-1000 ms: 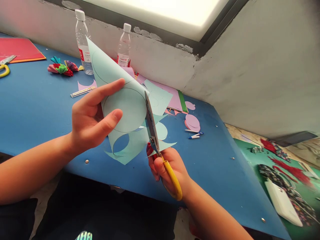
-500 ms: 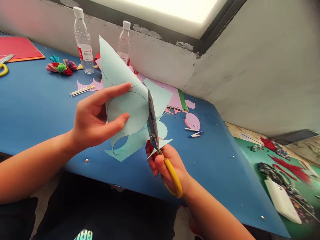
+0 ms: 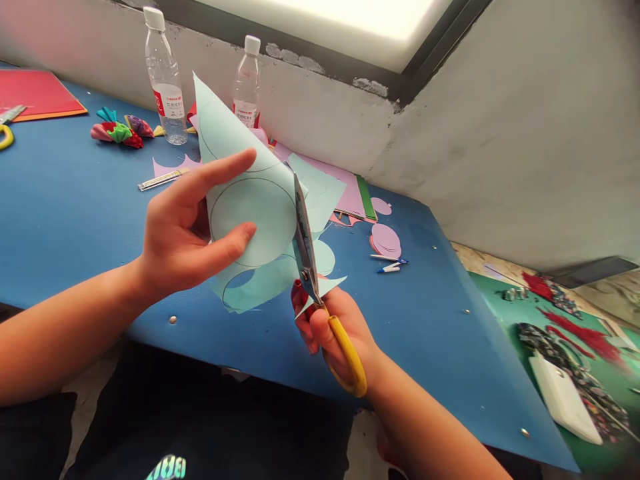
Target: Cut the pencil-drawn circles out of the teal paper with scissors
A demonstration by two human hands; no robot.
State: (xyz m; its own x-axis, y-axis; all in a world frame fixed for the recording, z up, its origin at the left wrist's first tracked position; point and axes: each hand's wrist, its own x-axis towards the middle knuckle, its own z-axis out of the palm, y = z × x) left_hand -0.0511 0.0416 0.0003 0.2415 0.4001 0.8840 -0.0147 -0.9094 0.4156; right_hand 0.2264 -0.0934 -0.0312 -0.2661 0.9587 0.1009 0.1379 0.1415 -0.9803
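Head: our forearms [image 3: 80, 327] angled inward.
Left hand [image 3: 177, 233]: fingers [image 3: 225, 171] spread, we held pale-blue paper [image 3: 257, 210].
Right hand [image 3: 347, 327]: fingers [image 3: 308, 339] closed around scissors [image 3: 309, 279], we pointed blades [image 3: 303, 237] upward.

1. A clear bottle [image 3: 164, 75], white-capped, stands upright near the wall [image 3: 490, 147]; a second bottle [image 3: 247, 83] like it stands to its right.
2. Just left of the first one there's a bunched, colourful cloth bundle [image 3: 121, 131].
3. Over at the far left, yellow-handled scissors [image 3: 7, 133] lie against red sheets [image 3: 37, 93].
4. Blue-and-white pens [image 3: 389, 259] rest on the blue tabletop [image 3: 430, 333].
5. On the green surface [image 3: 493, 300], a white case [image 3: 565, 400] lies beside dark patterned fabric [image 3: 543, 343], near red strands [image 3: 583, 337].
6. A bright window [image 3: 325, 30] glows above.
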